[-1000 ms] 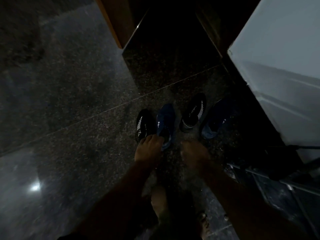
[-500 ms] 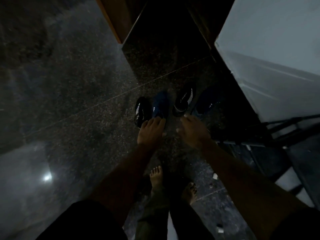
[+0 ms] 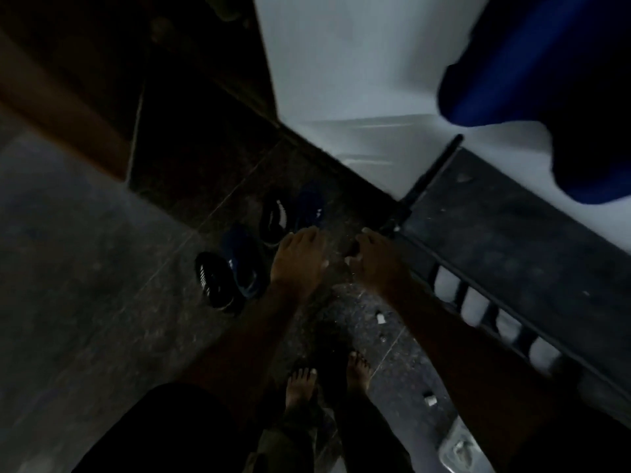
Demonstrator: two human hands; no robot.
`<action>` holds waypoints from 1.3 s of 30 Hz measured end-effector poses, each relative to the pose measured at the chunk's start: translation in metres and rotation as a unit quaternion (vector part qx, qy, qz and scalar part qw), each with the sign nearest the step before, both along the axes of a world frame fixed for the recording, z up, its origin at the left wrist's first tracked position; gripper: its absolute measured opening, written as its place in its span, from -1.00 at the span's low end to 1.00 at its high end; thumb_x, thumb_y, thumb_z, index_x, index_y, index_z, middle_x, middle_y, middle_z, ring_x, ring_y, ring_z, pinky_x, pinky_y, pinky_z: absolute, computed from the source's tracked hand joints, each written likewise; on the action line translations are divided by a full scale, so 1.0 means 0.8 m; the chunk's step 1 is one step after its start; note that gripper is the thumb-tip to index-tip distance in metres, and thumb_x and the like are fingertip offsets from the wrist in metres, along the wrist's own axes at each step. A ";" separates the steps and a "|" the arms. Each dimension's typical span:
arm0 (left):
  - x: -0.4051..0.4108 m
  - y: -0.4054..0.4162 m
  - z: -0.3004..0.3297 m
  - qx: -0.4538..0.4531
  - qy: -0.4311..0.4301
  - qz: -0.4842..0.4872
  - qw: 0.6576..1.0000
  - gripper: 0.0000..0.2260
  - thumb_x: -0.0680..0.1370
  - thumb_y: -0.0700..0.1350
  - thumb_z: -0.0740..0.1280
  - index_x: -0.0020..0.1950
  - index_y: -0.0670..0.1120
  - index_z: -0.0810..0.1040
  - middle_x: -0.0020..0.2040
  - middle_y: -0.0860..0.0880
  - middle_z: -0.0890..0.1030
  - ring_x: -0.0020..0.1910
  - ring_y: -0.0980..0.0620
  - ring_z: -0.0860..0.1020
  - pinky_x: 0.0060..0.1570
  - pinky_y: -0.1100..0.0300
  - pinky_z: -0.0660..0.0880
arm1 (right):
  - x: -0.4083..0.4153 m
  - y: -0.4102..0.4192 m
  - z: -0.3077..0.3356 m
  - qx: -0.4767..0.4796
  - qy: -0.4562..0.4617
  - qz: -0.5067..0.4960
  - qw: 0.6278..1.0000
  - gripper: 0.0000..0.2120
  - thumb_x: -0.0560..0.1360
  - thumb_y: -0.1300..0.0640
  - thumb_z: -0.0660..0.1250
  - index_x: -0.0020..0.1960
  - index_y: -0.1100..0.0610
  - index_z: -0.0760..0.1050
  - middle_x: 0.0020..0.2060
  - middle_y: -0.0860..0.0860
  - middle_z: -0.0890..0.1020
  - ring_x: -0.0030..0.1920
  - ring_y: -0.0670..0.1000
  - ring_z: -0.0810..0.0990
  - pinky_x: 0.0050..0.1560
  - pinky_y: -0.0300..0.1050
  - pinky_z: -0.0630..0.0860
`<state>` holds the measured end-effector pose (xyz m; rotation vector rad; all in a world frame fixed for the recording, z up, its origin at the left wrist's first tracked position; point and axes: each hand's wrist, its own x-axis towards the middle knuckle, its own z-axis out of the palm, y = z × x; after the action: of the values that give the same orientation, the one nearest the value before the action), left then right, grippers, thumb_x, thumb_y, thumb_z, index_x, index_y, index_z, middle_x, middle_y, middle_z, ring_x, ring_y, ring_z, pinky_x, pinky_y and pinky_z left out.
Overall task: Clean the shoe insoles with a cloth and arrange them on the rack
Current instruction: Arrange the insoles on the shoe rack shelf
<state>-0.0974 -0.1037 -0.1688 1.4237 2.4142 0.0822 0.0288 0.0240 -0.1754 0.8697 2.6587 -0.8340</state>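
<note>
Several shoes lie on the dark stone floor: a black shoe with white stripes [image 3: 213,279], a blue shoe [image 3: 242,259] beside it, a second black shoe [image 3: 273,221] and a second blue shoe [image 3: 310,204] farther back. My left hand [image 3: 298,257] hangs above the floor just right of the shoes, fingers relaxed, holding nothing. My right hand [image 3: 374,259] is beside it, fingers loosely bent and empty, close to the corner of the dark metal rack [image 3: 505,227]. No insole or cloth is visible. The scene is dim and blurred.
A white wall [image 3: 341,80] rises behind the rack. A blue object [image 3: 512,70] hangs at the top right. A brown wooden door frame [image 3: 68,124] stands at the left. My bare feet [image 3: 327,380] are on the floor, with small white scraps [image 3: 380,318] nearby.
The view has swung right, bringing the rack and the blue object into sight. Both hands have drifted away from the shoes toward the rack corner, still empty.
</note>
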 end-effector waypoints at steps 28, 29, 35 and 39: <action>0.262 0.204 0.365 0.291 0.088 -0.276 0.912 -0.20 0.50 0.21 0.28 0.57 -0.12 0.01 0.57 -0.16 0.05 0.54 -0.15 0.06 0.48 -0.13 0.05 | 0.386 0.071 0.388 0.263 0.019 -0.397 0.879 -0.36 0.61 -0.23 0.04 0.52 0.17 0.18 0.57 0.08 0.07 0.56 0.11 0.01 0.52 0.15 0.03; 0.268 0.205 0.356 0.292 0.092 -0.276 0.911 -0.19 0.50 0.22 0.27 0.57 -0.13 0.00 0.58 -0.17 0.03 0.55 -0.15 0.04 0.49 -0.14 0.03 | 0.394 0.073 0.379 0.260 0.016 -0.397 0.880 -0.36 0.61 -0.24 0.04 0.52 0.17 0.17 0.57 0.08 0.07 0.56 0.11 0.00 0.52 0.15 0.01; 0.289 0.206 0.260 0.291 0.106 -0.293 0.905 -0.21 0.51 0.24 0.20 0.58 -0.14 0.00 0.58 -0.18 0.01 0.55 -0.17 0.03 0.49 -0.13 -0.03 | 0.425 0.081 0.281 0.259 -0.006 -0.373 0.891 -0.36 0.61 -0.23 0.03 0.54 0.15 0.12 0.57 0.09 0.03 0.56 0.11 -0.03 0.52 0.15 -0.02; 0.293 0.196 0.173 0.282 0.122 -0.292 0.906 -0.20 0.52 0.26 0.19 0.58 -0.13 -0.03 0.58 -0.17 -0.01 0.55 -0.16 0.00 0.49 -0.13 -0.01 | 0.434 0.077 0.194 0.270 -0.019 -0.357 0.894 -0.34 0.61 -0.24 0.03 0.55 0.14 0.08 0.58 0.09 -0.01 0.56 0.12 -0.07 0.53 0.18 -0.06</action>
<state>0.1373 0.0531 -0.0307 2.4990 2.1086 0.5155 0.3758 0.0855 -0.0205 2.0444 2.5511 -0.1423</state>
